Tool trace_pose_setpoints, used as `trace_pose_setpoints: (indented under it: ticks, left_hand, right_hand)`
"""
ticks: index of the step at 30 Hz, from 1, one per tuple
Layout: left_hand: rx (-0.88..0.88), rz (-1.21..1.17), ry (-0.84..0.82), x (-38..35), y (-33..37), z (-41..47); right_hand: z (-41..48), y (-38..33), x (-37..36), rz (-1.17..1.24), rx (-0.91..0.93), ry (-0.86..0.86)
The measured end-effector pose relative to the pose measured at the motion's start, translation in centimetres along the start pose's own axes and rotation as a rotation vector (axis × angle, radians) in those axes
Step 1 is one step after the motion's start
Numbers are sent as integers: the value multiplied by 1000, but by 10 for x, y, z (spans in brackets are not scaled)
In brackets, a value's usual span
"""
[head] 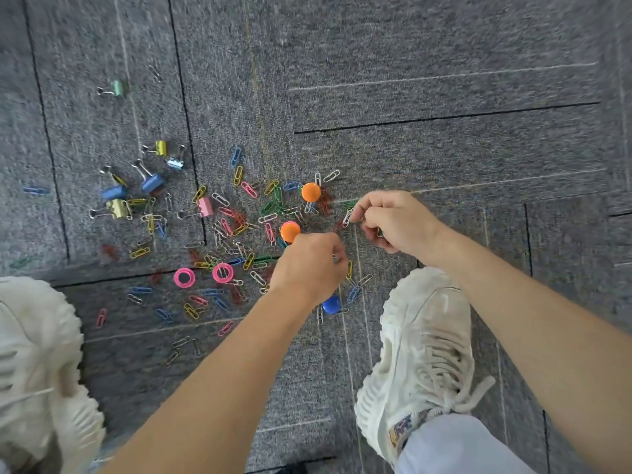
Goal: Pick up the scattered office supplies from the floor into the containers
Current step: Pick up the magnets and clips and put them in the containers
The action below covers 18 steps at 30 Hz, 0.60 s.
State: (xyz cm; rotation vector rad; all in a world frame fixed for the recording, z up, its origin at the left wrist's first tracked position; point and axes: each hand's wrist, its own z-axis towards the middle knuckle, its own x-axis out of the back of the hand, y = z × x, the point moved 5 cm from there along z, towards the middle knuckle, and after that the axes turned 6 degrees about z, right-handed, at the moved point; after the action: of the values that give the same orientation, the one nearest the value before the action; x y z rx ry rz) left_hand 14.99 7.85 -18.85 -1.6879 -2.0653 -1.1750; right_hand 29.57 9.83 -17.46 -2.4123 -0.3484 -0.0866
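Note:
Several coloured paper clips point(236, 234) lie scattered on the grey carpet point(444, 148). Among them are two orange round magnets point(311, 191), point(290, 230), a blue round magnet point(331, 305) and two pink rings point(184, 278), point(222, 272). Binder clips point(152, 182) lie at the left of the spread. My left hand point(309, 266) is curled over the clips just below the lower orange magnet; what its fingers hold is hidden. My right hand point(393, 220) pinches a white paper clip point(347, 217) between thumb and forefinger, its other fingers curled. No container is in view.
My two white sneakers stand on the carpet, one at the lower left point(41, 371), one at the lower right point(424, 354) close to the clips. A green binder clip point(116, 87) lies apart at the upper left. Bare carpet stretches to the upper right.

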Motion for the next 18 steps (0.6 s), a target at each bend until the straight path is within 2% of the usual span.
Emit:
trace_pose_setpoints:
  ticks: [5,10,18]
  left_hand:
    - [-109,31,-47,-11,0,-7]
    - [-68,32,-26,-14,-8,-5]
    - [-106,122,-4,-11,-15,-15]
  right_hand:
    - [7,-7,-9,-51,23,77]
    - [10,-3,-15,-66,-18,70]
    - [16,-4,-32,105,-67,64]
